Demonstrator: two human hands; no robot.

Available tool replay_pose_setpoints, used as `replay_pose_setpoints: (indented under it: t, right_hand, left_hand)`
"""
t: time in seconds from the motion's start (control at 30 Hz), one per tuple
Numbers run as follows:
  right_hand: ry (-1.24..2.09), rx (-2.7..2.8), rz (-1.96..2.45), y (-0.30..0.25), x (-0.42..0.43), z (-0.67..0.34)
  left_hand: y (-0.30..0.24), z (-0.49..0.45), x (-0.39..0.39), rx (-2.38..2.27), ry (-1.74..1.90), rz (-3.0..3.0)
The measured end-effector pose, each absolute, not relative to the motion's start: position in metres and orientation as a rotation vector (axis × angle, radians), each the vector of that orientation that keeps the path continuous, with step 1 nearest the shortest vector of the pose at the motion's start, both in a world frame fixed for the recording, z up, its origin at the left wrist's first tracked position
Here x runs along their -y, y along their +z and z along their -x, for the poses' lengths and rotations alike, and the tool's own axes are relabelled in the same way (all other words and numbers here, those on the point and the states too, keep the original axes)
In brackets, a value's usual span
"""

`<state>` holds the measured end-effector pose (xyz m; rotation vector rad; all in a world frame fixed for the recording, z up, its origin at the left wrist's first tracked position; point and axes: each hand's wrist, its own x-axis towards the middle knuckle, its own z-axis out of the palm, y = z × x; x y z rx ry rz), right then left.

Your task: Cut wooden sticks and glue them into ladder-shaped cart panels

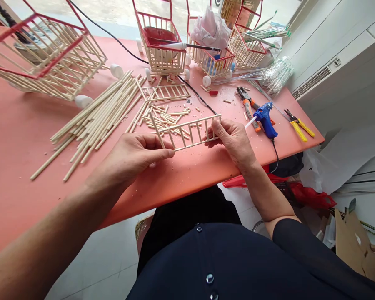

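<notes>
Between my two hands is a ladder-like frame of thin wooden sticks (191,136), held just above the table's front part. My left hand (137,152) pinches its left end, where one longer stick slants up and away. The fingers of my right hand (229,137) are closed on the right end. Just beyond the frame lie several short cut stick pieces (165,118). A second ladder-like frame (167,92) rests flat behind them. Left of these spreads a pile of long wooden sticks (103,116). A blue glue gun (267,121) lies to the right of my right hand.
Small stick-built carts with red rims (46,54) and white wheels stand along the back of the pink table (50,204). Pliers with orange handles (247,104), yellow-handled cutters (300,125) and plastic-wrapped bundles (276,77) are at the right. A black cable (196,93) crosses the table.
</notes>
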<state>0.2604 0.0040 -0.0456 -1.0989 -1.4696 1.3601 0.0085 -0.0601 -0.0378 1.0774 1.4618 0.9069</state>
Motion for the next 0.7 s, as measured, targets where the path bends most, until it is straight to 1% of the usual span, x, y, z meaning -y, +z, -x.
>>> replay_pose_setpoints:
  t: [0.57, 0.7]
  right_hand:
    - [1.365, 1.418, 1.104, -0.049, -0.01, -0.264]
    - [1.371, 1.385, 1.115, -0.05, -0.011, -0.266]
  left_hand:
    - [-0.032, -0.01, 0.058, -1.368, 0.866, -1.117]
    - [-0.029, -0.003, 0.061, -1.421, 0.856, -1.325]
